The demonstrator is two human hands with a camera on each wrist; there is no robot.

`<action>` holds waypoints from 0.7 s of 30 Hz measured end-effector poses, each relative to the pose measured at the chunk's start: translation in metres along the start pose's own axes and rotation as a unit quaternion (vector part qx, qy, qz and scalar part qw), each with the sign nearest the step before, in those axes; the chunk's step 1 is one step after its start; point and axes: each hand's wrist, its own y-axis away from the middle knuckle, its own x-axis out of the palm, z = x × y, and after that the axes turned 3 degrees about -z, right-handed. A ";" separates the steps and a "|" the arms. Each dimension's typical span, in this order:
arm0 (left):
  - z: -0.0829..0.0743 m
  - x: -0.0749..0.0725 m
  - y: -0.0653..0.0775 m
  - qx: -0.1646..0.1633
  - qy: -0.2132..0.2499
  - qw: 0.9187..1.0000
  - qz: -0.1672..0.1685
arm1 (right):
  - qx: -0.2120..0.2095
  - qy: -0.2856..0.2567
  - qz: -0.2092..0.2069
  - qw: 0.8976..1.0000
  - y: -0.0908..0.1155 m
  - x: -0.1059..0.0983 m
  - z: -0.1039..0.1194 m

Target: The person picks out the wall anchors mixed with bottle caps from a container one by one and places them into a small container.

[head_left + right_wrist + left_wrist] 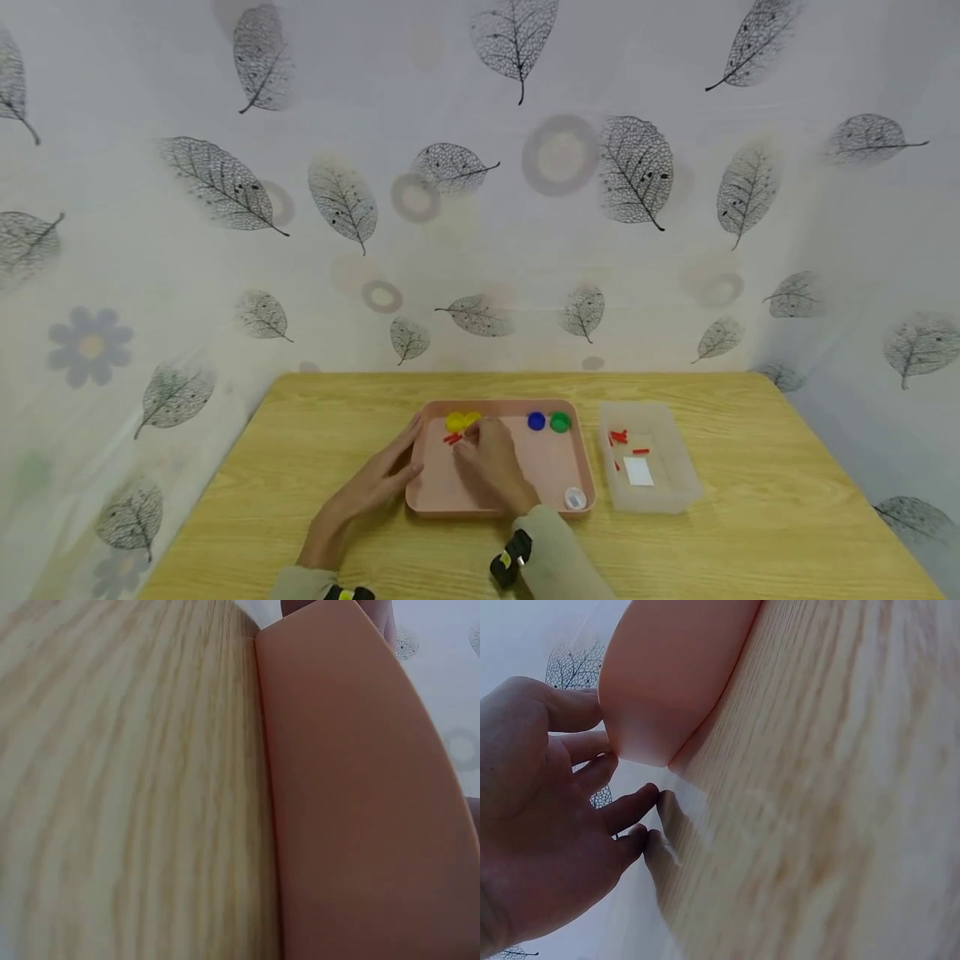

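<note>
A shallow pink tray (540, 467) lies on the table. My left hand (382, 479) rests against its left side, thumb and fingers spread. The left wrist view has those fingertips (591, 742) touching the outer wall. Inside the tray, my right hand (497, 458) is bent down with its fingers drawn together, close to two yellow round caps (454, 422) and a few short red sticks (453, 438). Whether anything is between its fingertips is hidden. In the right wrist view the tray's outer wall (352, 780) blocks the fingers' work.
The tray also bears a blue cap (536, 421), a green cap (560, 422) and a clear-white round piece (575, 498). To its right, a translucent box (675, 500) contains several red sticks (618, 436) and a white square (638, 472). Behind the wooden table (772, 500) hangs leaf-patterned cloth.
</note>
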 end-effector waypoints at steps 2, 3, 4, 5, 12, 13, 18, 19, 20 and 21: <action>0.000 -0.001 0.000 -0.006 -0.003 1.000 0.000 | 0.010 0.005 0.000 1.000 -0.002 0.004 0.001; 0.000 -0.001 0.000 -0.008 -0.005 1.000 0.000 | 0.016 0.010 -0.001 1.000 -0.003 0.006 0.002; -0.001 -0.002 0.000 -0.009 -0.006 1.000 0.000 | 0.020 0.014 0.000 1.000 -0.004 0.007 0.003; -0.001 -0.002 0.000 -0.009 -0.008 1.000 0.000 | 0.024 0.018 0.000 1.000 -0.004 0.008 0.004; -0.003 -0.004 0.001 -0.010 0.003 1.000 0.001 | 0.035 0.052 0.006 0.998 -0.005 0.016 0.012; -0.004 -0.004 0.001 -0.012 0.002 1.000 0.001 | 0.035 0.058 0.006 0.998 -0.005 0.018 0.013; -0.003 -0.003 0.000 -0.022 -0.002 1.000 0.001 | 0.041 0.094 -0.002 0.995 -0.004 0.022 0.019; -0.003 -0.003 0.000 -0.022 -0.002 1.000 0.002 | 0.041 0.099 -0.004 0.994 -0.003 0.022 0.020; -0.003 -0.003 -0.001 -0.023 -0.002 1.000 0.003 | 0.039 0.105 -0.007 0.994 -0.003 0.023 0.020; -0.003 -0.003 -0.001 -0.023 -0.002 1.000 0.003 | 0.035 0.108 -0.011 0.993 -0.003 0.024 0.021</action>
